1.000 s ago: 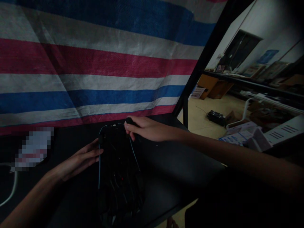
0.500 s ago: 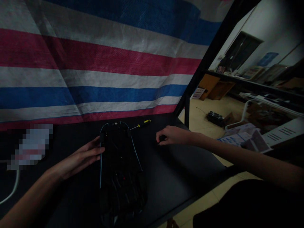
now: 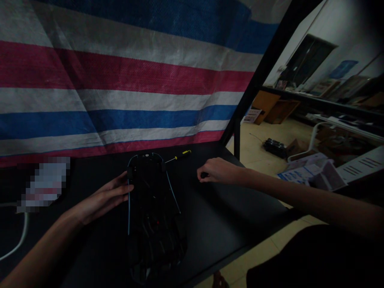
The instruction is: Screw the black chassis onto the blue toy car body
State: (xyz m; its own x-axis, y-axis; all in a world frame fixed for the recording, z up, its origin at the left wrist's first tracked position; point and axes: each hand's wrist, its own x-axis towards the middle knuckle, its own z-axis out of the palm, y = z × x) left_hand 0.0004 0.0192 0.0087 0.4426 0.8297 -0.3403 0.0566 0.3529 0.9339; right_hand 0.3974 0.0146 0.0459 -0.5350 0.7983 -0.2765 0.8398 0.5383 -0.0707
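A black car-shaped object with thin blue side edges (image 3: 153,216) lies on the dark table, its underside seemingly up. My left hand (image 3: 103,200) rests against its left side, fingers extended and touching the edge. To the right of the object, my right hand (image 3: 217,171) is curled just above the table, fingers bent round something small and dark that I cannot make out. Behind and between them lies a screwdriver (image 3: 183,155) with a black and yellow handle, its shaft tip near the object's far right corner.
A striped sheet (image 3: 135,76) hangs behind the table (image 3: 216,224). At the left are a blurred-out packet (image 3: 49,182) and a white cable (image 3: 22,236). A black frame post (image 3: 237,140) stands at the back right corner; boxes lie on the floor beyond.
The view has shifted slightly. Both hands keep nearly the same places; the fingers of my right hand look a little more closed round the dark thing.
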